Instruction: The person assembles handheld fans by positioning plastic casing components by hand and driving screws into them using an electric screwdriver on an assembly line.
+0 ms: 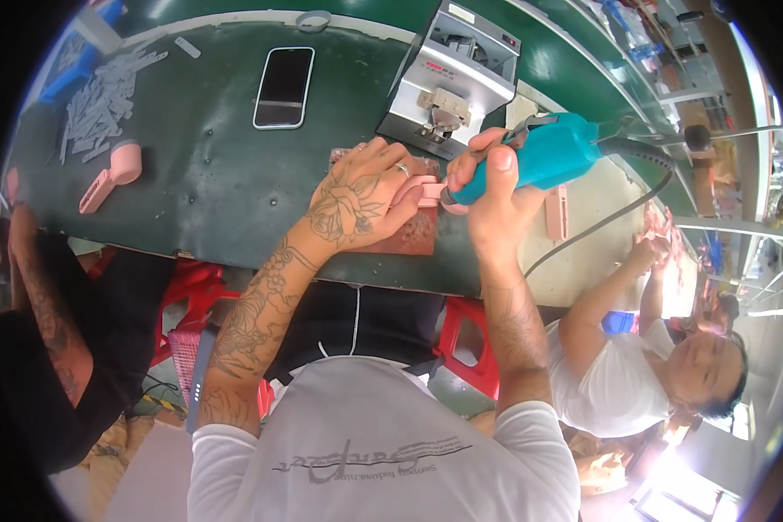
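Observation:
My left hand (361,196), with a ring on one finger, is closed on a pink plastic part (424,192) above a reddish-brown mat (413,239). My fingers hide much of that part. In my right hand (503,191) is a teal corded electric screwdriver (548,155), its fingers wrapped round the front of the body. The tool lies tilted, its nose touching or very close to the pink part; the tip itself cannot be made out. Just beyond both hands stands a silver box-shaped machine (448,74), which looks like a screw feeder.
A phone (284,87) lies on the green table left of the machine. Grey strips (104,100) are heaped beside a blue bin (76,65). Pink handled parts lie at left (111,177) and right (557,214). The tool's black cord (618,213) loops rightward. Co-workers sit on both sides.

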Demonstrator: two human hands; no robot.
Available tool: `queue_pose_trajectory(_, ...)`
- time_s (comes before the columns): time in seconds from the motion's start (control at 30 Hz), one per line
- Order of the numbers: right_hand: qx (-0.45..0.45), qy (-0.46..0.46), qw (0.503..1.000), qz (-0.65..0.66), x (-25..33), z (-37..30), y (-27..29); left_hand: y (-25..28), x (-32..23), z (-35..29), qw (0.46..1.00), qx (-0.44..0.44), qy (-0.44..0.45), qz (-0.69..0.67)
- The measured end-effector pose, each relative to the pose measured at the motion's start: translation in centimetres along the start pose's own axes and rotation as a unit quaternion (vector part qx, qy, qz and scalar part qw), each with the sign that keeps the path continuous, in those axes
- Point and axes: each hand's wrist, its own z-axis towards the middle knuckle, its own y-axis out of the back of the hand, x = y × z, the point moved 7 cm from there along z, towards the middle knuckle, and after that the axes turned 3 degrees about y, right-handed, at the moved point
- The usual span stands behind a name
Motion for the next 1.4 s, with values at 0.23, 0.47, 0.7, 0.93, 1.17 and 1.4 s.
queue_pose_trajectory(0.23, 0.0, 0.036, 0.999, 0.03, -0.7, -0.6, -0.6, 0.4, -0.7, 0.2, 0.999, -0.005, -0.029, 0.025)
queue_pose_trajectory(0.47, 0.006, 0.152, 0.954, -0.259, -2.1, -1.5, 0.8, 1.2, -1.0, 0.3, 0.996, -0.056, -0.076, 0.006)
queue_pose_trajectory(0.7, -0.138, -0.148, 0.978, 0.056, -0.4, -1.2, 0.2, 1.0, -1.4, -1.8, 0.982, -0.098, -0.16, 0.035)
queue_pose_trajectory(0.93, -0.223, 0.079, 0.949, 0.208, 2.5, 3.2, 6.3, 3.3, -3.0, -7.1, 0.972, -0.118, -0.183, 0.093)
queue_pose_trajectory(1.17, -0.281, 0.058, 0.951, -0.115, -2.2, 4.8, 9.5, 14.8, 7.0, -14.9, 0.956, -0.182, 0.097, 0.208)
queue_pose_trajectory(1.4, -0.256, 0.087, 0.952, -0.144, -3.6, 3.7, 8.3, 20.7, 16.0, -20.4, 0.903, -0.259, 0.172, 0.297)
